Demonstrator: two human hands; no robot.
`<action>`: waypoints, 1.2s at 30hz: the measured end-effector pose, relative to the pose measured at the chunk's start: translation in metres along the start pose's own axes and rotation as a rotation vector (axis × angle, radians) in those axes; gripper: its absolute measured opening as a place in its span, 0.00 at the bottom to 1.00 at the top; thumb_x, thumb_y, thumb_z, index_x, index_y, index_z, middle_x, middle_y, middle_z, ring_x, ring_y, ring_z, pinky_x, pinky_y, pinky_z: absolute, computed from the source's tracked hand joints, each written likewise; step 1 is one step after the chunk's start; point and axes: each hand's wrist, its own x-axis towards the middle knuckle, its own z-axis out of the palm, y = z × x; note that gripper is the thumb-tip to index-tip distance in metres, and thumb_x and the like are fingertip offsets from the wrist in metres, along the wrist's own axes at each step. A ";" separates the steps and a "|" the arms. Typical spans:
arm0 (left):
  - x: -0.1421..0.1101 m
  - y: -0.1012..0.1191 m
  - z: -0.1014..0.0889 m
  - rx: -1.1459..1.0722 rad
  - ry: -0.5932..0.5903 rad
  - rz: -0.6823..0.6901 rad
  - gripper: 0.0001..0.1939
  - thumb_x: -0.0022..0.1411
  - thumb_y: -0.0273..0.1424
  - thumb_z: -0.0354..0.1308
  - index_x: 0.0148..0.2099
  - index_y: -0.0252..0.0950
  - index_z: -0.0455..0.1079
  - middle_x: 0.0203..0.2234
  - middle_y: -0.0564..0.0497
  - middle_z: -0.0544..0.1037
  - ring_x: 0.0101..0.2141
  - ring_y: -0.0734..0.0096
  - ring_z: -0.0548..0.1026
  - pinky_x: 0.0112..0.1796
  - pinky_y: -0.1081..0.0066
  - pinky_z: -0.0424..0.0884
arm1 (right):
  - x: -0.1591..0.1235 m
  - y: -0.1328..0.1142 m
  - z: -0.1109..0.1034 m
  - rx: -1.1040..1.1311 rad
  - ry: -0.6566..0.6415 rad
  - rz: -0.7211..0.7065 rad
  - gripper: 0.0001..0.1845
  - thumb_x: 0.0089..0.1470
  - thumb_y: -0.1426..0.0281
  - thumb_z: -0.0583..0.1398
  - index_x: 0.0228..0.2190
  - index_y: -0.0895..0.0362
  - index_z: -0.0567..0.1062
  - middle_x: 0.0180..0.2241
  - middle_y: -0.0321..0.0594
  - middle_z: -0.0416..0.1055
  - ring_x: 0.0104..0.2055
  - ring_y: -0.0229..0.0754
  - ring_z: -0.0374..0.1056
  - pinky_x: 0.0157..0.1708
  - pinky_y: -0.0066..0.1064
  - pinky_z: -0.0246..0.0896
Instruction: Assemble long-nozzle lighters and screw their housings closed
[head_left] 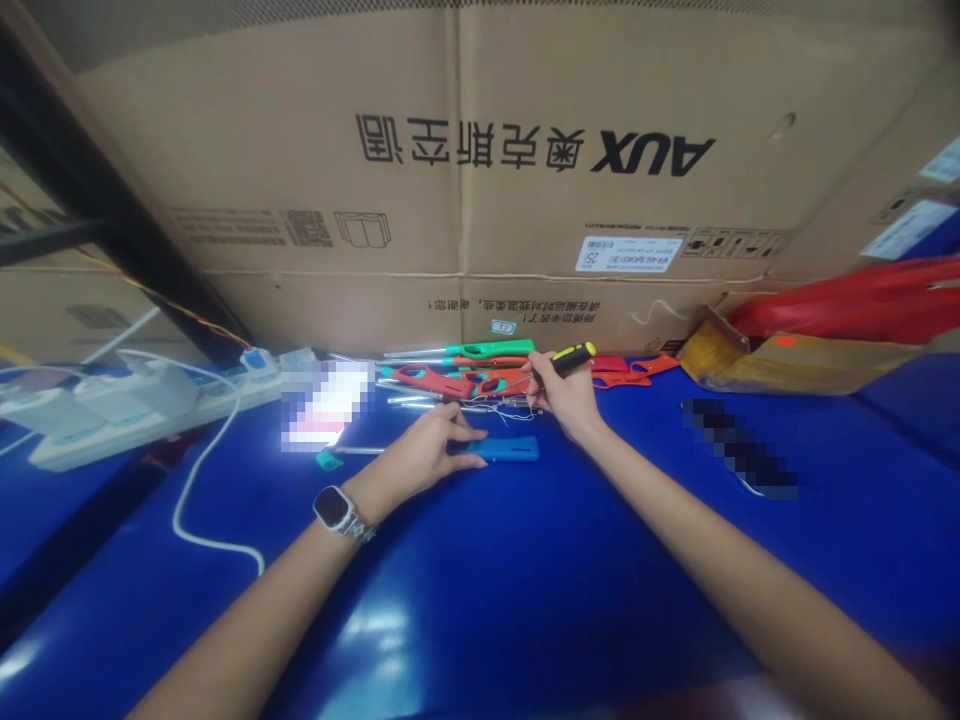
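Observation:
My left hand (416, 450), with a watch on its wrist, grips a blue long-nosed lighter (514, 450) lying on the table. The lighter's metal tube runs left under the hand to a teal piece (328, 460). In my right hand (568, 402) is a screwdriver (574, 358) with a black and yellow handle; its shaft points down and left, above the row behind the blue lighter. That row holds a green lighter (495, 349), a red lighter (431, 383) and several orange-red handles. Thin metal rods and loose wires (499, 408) lie in front of them.
A large cardboard box (525, 210) walls off the back. Left, a white power strip (97, 435) carries plugs and a trailing white cable (196, 470). A bright blurred screen (330, 405) lies nearby. Right are a dark blurred object (739, 445) and an open carton (817, 362) with red material (847, 300).

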 end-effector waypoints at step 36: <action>-0.006 -0.005 -0.021 0.169 -0.004 -0.126 0.23 0.58 0.44 0.64 0.51 0.37 0.78 0.37 0.46 0.70 0.38 0.61 0.72 0.42 0.64 0.70 | -0.038 -0.001 -0.019 -0.070 -0.048 -0.075 0.23 0.53 0.51 0.63 0.22 0.58 0.72 0.13 0.30 0.64 0.12 0.32 0.61 0.12 0.23 0.57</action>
